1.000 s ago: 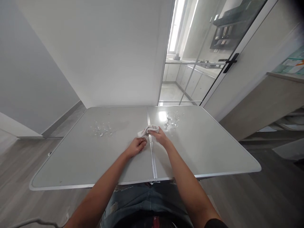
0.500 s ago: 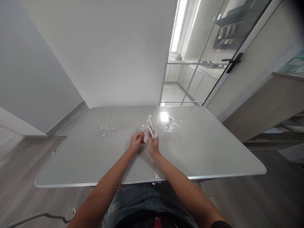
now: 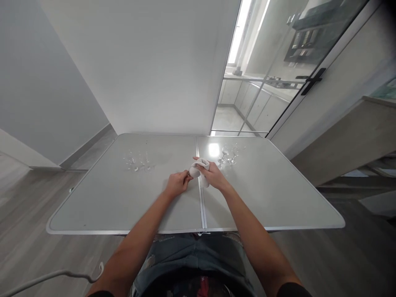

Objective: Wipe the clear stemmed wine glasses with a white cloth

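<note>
Over the table's centre seam, my right hand point(image 3: 213, 175) is closed around a bunched white cloth point(image 3: 202, 163). My left hand point(image 3: 177, 183) meets it from the left, its fingers pinched at the cloth's edge on a stemmed glass that the cloth and fingers now almost wholly hide. Two clear stemmed glasses point(image 3: 223, 156) stand upright beyond my right hand. Farther off to the left is a group of several small clear glass pieces point(image 3: 136, 165), whose exact shape is hard to make out.
The pale grey table point(image 3: 123, 206) has a metal rim and a seam down its middle. A white wall point(image 3: 139, 70) rises behind it. At the right is a glass door with a black handle point(image 3: 314, 81). A white cable point(image 3: 62, 273) hangs at the lower left.
My right hand has turned and shifted right, its fingers now over the top of the cloth. The glass bowl that showed beside the cloth is now covered. The view has shifted slightly.
</note>
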The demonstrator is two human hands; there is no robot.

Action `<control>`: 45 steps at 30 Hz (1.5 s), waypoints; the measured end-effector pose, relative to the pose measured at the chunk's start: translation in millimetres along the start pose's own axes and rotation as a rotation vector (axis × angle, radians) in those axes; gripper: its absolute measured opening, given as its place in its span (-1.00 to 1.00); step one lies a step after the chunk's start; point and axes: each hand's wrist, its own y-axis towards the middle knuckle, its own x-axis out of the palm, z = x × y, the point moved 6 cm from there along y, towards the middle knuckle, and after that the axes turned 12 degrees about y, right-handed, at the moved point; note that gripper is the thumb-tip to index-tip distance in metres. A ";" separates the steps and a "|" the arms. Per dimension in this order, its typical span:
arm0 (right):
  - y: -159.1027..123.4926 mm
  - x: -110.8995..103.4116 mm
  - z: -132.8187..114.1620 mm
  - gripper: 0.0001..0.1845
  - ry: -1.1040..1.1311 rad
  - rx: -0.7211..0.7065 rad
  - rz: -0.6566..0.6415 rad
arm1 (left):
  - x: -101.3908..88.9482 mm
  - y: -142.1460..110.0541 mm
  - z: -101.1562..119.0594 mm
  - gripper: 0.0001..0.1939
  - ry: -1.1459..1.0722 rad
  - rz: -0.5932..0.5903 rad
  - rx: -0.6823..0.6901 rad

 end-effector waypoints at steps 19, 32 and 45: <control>-13.9 -16.1 21.7 -0.52 0.471 0.122 0.236 | 7.9 -1.7 1.4 -0.75 0.137 0.049 0.067; -41.8 -47.0 21.1 -0.53 0.335 0.069 0.654 | 6.6 0.4 -1.4 -0.74 -0.039 0.066 -0.048; -29.0 31.2 51.7 -0.77 -0.044 0.111 0.271 | 5.9 15.3 13.2 -0.73 -0.763 0.085 0.024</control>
